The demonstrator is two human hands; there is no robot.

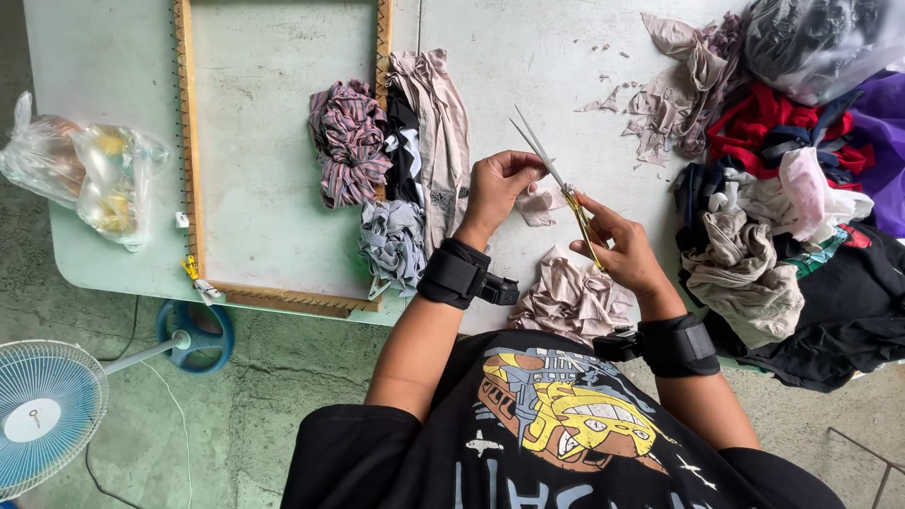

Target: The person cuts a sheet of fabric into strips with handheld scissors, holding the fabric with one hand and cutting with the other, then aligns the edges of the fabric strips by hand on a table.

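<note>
Right hand (pixel 624 250) has the gold-handled steel scissors (pixel 556 184), grip closed round the handles, blades pointing up and away, tips over the pale green desk (pixel 528 57). Left hand (pixel 500 188) just left of the scissors, grip narrow, fingers pinching a small pale pink fabric scrap (pixel 539 207) right against the blades. Black straps on both wrists.

Below the scissors, near the desk edge & close to the person's chest: a crumpled heap of pale pink cloth (pixel 573 302). Left of the scissors, a row of rags: long beige piece (pixel 441 123), black-and-white piece (pixel 405 151), striped purple-grey bundle (pixel 351 141), grey-blue checked wad (pixel 392 243). These lie over the right side of a big wooden rectangular frame (pixel 189 160) w/ nails along its rim. Far left of the scissors, a clear plastic bag (pixel 85 170) w/ yellowish stuff inside, hanging off the desk edge.

Right of the scissors: big mixed pile of cloth (pixel 782 188), red, black, beige, pink, purple, w/ a clear bag of dark fabric on top. Small beige trimmings scattered above the scissors.

Down on the concrete floor, lower left of the scissors, a blue-and-white standing fan (pixel 47 415).
</note>
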